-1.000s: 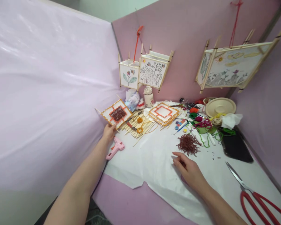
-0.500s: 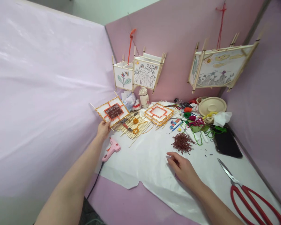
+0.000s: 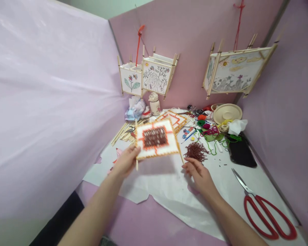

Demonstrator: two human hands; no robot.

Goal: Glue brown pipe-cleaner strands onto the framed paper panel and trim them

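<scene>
Being gripped in the left hand [image 3: 125, 162], a square stick-framed panel [image 3: 155, 138] with orange cord and a brown woven centre is raised above the desk [image 3: 143, 222]. The right hand [image 3: 199, 177] is left empty, its fingers [image 3: 188, 164] loosely curled just beside the panel's lower corner. A heap of brown cord clippings [image 3: 196, 152] lies just beyond those fingers; red-handled scissors [image 3: 268, 218] are well to their right.
</scene>
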